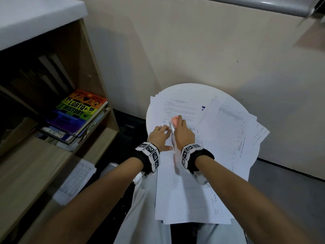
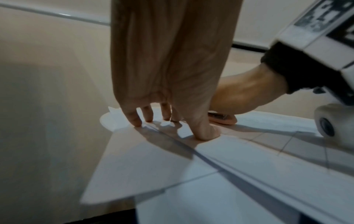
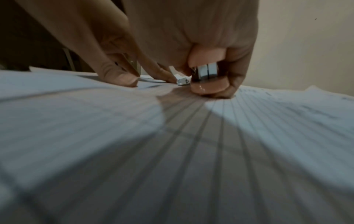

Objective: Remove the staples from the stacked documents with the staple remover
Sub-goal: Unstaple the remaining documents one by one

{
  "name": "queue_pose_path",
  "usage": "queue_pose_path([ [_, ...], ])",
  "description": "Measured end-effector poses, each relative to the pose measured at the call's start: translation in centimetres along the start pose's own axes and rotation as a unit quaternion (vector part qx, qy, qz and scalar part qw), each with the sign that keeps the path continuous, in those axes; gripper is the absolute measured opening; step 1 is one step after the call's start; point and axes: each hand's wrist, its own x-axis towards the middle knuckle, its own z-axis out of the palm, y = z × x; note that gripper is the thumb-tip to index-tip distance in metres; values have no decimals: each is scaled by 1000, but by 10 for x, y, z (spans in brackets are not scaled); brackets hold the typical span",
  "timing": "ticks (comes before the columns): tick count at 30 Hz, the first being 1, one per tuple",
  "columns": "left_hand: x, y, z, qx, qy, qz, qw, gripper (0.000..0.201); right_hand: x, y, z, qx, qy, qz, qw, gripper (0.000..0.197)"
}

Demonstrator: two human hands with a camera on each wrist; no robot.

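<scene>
With the left hand (image 1: 161, 138) pressing straightened fingers (image 2: 134, 119) on the stapled white ruled sheets (image 1: 186, 191) at the round white desk's (image 1: 191, 88) left edge, the right hand (image 1: 183, 133) squeezes the pink plastic-and-steel staple remover (image 1: 174, 122), risking torn paper if yanked.

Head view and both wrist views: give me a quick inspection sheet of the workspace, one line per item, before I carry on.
Surface: small round white table, mostly covered by paper.
Job's things: lined documents overhang the near edge toward the lap; pink staple remover set down on their top corner.
Clutter: more printed sheets fanned at right; a text page at the back.
Hands: left hand presses the documents with straight fingers; right hand grips the staple remover.
Cables: nothing seen.
Surroundings: wooden shelf unit at left with a rainbow-covered book on a stack; beige wall behind; loose form lower left.
</scene>
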Motion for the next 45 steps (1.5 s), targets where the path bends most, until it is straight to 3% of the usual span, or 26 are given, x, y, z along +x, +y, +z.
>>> queue_pose_path([
  [7, -2, -6, -6, 49, -25, 19, 998, 84, 1, 5, 0, -53, -8, -29, 998, 53],
  [12, -1, -6, -6, 46, -25, 23, 998, 87, 7, -10, -5, 34, -47, 70, 996, 57],
  [21, 0, -6, -6, 44, -20, 27, 998, 86, 11, -18, -8, 137, -25, 167, 976, 55],
  [27, 7, -9, -6, 63, -35, 31, 997, 87, 6, -7, -12, 144, -27, 120, 982, 47],
  [31, 14, -2, -10, 66, -48, 17, 997, 90, -1, 36, -27, 192, -7, 102, 976, 42],
  [34, 18, 19, -8, 29, 1, -21, 999, 77, -13, 75, -39, 185, -3, 99, 978, 44],
  [37, 28, 43, -1, -29, 48, -18, 998, 68, -19, 98, -45, 175, -29, 121, 977, 44],
  [41, 41, 62, 7, -103, 30, 10, 994, 81, -19, 104, -45, 151, -70, 113, 980, 44],
  [45, 44, 66, 10, -86, 15, 0, 996, 90, -17, 98, -44, 101, -83, 103, 986, 45],
])
